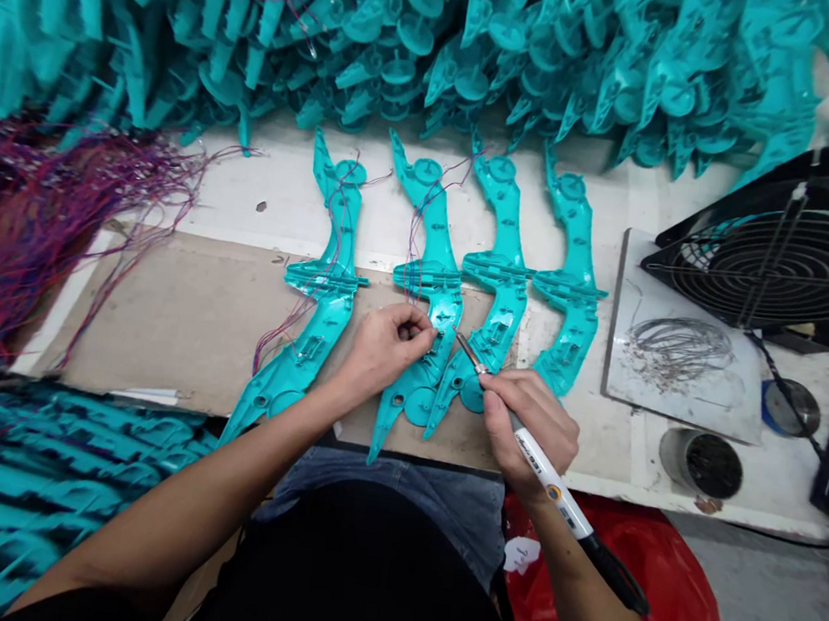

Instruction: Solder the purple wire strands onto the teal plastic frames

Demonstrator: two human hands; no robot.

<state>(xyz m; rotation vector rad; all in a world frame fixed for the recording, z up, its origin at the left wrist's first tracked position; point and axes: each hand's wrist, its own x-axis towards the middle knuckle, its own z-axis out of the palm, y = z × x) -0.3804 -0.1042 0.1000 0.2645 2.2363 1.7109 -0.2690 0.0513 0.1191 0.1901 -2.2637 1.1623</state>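
Observation:
My right hand [532, 426] is wrapped around a soldering iron [542, 472] with a white handle. Its metal tip reaches the lower half of a turquoise bow-shaped plastic part [435, 232], the second from the left in a row. Over that same part, my left hand [387, 347] is closed in a pinch, close to the iron's tip. Thin red and purple wires [415, 225] run down the part to the left hand's fingers, which seem to pinch a wire end; the fingertips partly hide it. To the left lies a similar part [341, 231] with wires along it.
More turquoise parts [500, 230] lie alongside, with a large heap [418, 39] behind. Bundled wires [69, 228] spread at left above stacked parts [21, 494]. On the right are a black fan [762, 242], a scuffed white board [681, 353] and a small round tin [713, 465].

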